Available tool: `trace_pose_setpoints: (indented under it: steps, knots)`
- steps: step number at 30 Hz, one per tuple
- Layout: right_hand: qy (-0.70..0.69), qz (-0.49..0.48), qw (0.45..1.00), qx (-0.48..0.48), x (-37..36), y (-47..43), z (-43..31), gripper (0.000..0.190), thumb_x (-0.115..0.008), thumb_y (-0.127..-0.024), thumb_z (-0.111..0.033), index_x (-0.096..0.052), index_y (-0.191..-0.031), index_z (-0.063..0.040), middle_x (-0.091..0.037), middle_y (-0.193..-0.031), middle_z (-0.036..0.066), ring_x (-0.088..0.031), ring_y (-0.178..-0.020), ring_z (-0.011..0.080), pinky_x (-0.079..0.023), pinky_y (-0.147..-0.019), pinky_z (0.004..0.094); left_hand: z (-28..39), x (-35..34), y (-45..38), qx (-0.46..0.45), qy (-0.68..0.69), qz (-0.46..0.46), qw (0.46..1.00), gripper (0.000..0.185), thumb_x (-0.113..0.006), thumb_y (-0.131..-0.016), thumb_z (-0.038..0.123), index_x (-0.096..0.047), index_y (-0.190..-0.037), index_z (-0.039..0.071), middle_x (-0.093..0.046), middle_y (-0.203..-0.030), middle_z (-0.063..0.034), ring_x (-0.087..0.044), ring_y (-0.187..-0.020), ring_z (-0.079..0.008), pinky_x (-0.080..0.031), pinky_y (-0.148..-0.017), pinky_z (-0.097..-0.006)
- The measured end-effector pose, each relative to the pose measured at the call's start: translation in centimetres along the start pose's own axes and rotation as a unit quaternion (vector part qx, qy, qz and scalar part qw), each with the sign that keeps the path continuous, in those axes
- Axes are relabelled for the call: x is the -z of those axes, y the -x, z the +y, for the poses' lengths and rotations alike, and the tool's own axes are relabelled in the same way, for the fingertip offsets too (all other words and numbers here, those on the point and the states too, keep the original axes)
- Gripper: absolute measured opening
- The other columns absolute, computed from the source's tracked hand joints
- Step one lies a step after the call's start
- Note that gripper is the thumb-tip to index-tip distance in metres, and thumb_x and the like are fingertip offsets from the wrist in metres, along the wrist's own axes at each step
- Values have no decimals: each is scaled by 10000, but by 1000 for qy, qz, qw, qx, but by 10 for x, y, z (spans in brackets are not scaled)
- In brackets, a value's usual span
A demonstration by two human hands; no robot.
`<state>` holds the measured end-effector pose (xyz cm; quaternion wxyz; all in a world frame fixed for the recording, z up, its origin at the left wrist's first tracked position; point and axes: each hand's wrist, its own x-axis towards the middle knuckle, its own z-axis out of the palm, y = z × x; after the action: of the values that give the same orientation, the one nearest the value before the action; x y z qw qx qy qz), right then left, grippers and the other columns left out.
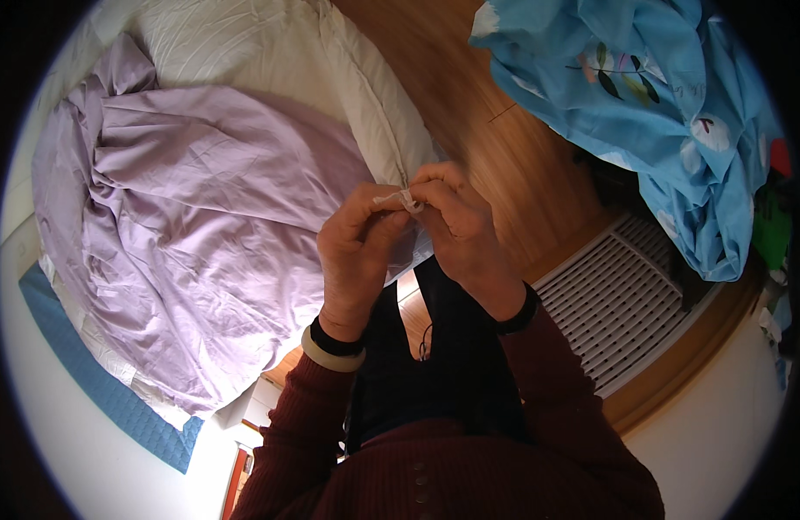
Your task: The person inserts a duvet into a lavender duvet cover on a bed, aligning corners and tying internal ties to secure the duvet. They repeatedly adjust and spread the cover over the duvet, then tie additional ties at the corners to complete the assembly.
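Between my fingertips is a thin white cord or tie (410, 201), looped or knotted where both hands meet. My left hand (356, 250) pinches it from the left with thumb and forefinger. From the other side my right hand (462, 224) grips the same tie, its fingers curled over it. Just beyond the hands lies the edge of a white quilt (380, 123). A lilac fabric cover (211, 195) spreads over the quilt to the left. Whether the tie is attached to the quilt or the cover is hidden by my fingers.
Blue printed fabric (634, 84) is heaped at the upper right. Below it a white slatted panel (608, 299) sits in a wooden frame. Wood flooring (517, 169) runs between the quilt and that fabric. A blue quilted edge (101, 364) shows beneath the lilac cover.
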<state>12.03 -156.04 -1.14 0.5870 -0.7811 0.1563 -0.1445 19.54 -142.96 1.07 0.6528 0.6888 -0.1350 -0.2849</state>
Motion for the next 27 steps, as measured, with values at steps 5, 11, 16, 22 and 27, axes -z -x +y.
trace_pose_setpoints:
  steps: [5, 11, 16, 22, 27]
  knots:
    - [-171, 89, 978, -77, 0, 12, 1, 138, -613, -941, 56, -687, -1035, -13, -607, -1122, 76, -606, -727, 118, -474, -615, 258, -3, 0, 9, 88, 113, 116, 983, 281, -625, -911, -116, -689, -1160, -5, -713, -975, -43, -659, -877, -122, -529, -808, -247]
    - [-243, 77, 959, -122, 9, 20, -2, 154, -563, -988, 23, -702, -1050, -1, -644, -962, 73, -607, -686, 107, -459, -599, 236, -5, 20, 7, 75, -82, 74, 991, 283, -680, -898, -59, -693, -1179, -38, -731, -994, -109, -673, -836, -147, -536, -794, -263]
    - [-249, 80, 956, -136, 5, 20, -3, 161, -557, -970, 51, -697, -1044, 20, -654, -829, 68, -629, -707, 128, -482, -652, 241, -1, 14, 3, 46, -108, -34, 993, 198, -733, -853, 0, -717, -1047, -32, -714, -968, -102, -671, -813, -168, -529, -731, -287]
    - [-193, 53, 969, -142, 5, 18, -10, 181, -577, -927, 88, -719, -1030, 43, -687, -887, 92, -658, -761, 136, -522, -689, 250, -5, 6, 9, -74, -274, -115, 952, 142, -704, -865, -2, -704, -1007, -12, -685, -924, -125, -676, -773, -206, -520, -683, -310]
    - [-312, 83, 922, -215, 7, 23, -8, 186, -549, -1001, -24, -701, -1087, 42, -682, -858, 78, -652, -735, 147, -543, -712, 272, -3, 16, 11, -46, -210, -101, 971, 65, -670, -874, -29, -704, -928, -23, -678, -1017, -118, -662, -784, -199, -515, -705, -306]
